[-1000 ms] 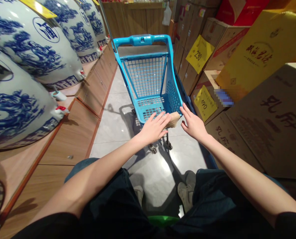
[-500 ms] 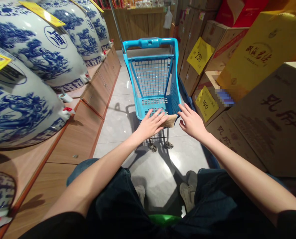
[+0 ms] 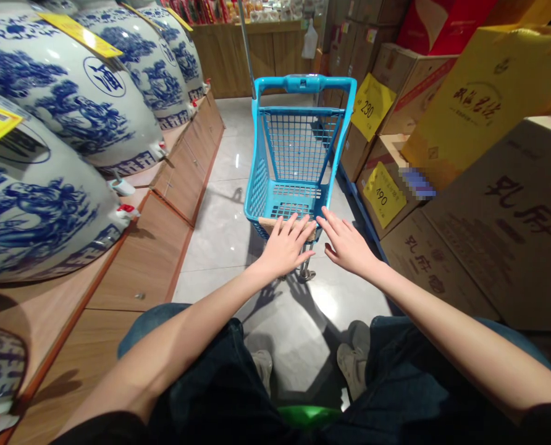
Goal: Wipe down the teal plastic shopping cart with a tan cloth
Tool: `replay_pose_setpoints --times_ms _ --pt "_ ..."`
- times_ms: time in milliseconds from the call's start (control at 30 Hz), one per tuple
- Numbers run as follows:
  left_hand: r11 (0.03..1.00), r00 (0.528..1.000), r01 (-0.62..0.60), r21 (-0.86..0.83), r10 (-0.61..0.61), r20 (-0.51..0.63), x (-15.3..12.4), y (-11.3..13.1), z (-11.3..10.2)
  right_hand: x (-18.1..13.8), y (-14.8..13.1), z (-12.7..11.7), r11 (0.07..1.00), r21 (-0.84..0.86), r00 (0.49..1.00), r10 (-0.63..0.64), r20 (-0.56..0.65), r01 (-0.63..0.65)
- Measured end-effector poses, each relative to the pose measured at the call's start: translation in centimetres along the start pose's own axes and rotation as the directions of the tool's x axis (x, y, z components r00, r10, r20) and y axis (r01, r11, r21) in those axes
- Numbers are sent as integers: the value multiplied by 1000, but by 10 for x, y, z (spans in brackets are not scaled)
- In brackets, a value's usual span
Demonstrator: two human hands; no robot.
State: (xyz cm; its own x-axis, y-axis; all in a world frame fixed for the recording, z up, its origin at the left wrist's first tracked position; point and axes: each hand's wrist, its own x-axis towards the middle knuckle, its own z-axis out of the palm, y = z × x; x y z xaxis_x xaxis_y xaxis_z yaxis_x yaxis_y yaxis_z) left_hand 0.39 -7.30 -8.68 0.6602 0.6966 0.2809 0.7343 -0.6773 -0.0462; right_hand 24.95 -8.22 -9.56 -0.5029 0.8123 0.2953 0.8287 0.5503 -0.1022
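A blue shopping cart [image 3: 303, 154] stands on the tiled floor in front of me, its mesh basket holding nothing that I can see. A tan strip [image 3: 269, 224] runs along the basket's near rim, partly hidden by my fingers. My left hand [image 3: 287, 244] is over that strip, palm down, fingers spread; whether it touches the strip I cannot tell. My right hand [image 3: 344, 241] is at the near right corner of the basket, fingers stretched out and holding nothing. A metal pole [image 3: 246, 49] rises from the cart's far left side.
Large blue-and-white jars [image 3: 104, 93] with red-handled taps line a wooden cabinet [image 3: 131, 253] on the left. Cardboard boxes [image 3: 498, 228] and a yellow gift bag [image 3: 483, 105] are stacked on the right. Behind the cart is a wooden counter [image 3: 224, 59] with goods on it.
The cart has swung and shifted to the right, and its left side wall now shows. My right hand has moved slightly left and down; the left hand is a little lower, both still spread.
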Motion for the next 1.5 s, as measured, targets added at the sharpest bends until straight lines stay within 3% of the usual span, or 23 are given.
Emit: replay_pose_setpoints --times_ms 100,300,367,600,933,1100,1233,1367,1500 --pt "999 999 37 -5 -37 5 3 -13 -1 1 0 -5 998 -67 1000 -7 -4 7" --pt "976 972 216 -22 -217 -91 -6 -68 0 0 17 -15 994 -100 999 32 -15 -34" --pt "977 971 210 -30 -212 -112 -7 -76 1 -1 25 -14 994 -89 998 60 -29 -62" --pt "978 969 159 -136 -181 -166 12 -61 7 -6 38 6 993 17 989 118 -88 -117" --pt "995 989 -22 -98 7 -150 23 -39 2 -17 57 6 994 106 999 15 -33 -12" --pt "992 990 -129 2 128 -66 20 -59 -6 -11 65 0 999 43 1000 -5 -7 5" --pt "997 997 -62 39 63 -43 17 -86 -11 -6 50 -1 999 -30 999 42 -7 -42" --pt "995 997 -35 96 41 -61 17 -98 -13 -5 20 7 996 -48 997 -79 -3 79" --pt "980 987 -150 131 157 -43 19 -96 -14 -9 13 19 986 -53 987 -157 -12 157"
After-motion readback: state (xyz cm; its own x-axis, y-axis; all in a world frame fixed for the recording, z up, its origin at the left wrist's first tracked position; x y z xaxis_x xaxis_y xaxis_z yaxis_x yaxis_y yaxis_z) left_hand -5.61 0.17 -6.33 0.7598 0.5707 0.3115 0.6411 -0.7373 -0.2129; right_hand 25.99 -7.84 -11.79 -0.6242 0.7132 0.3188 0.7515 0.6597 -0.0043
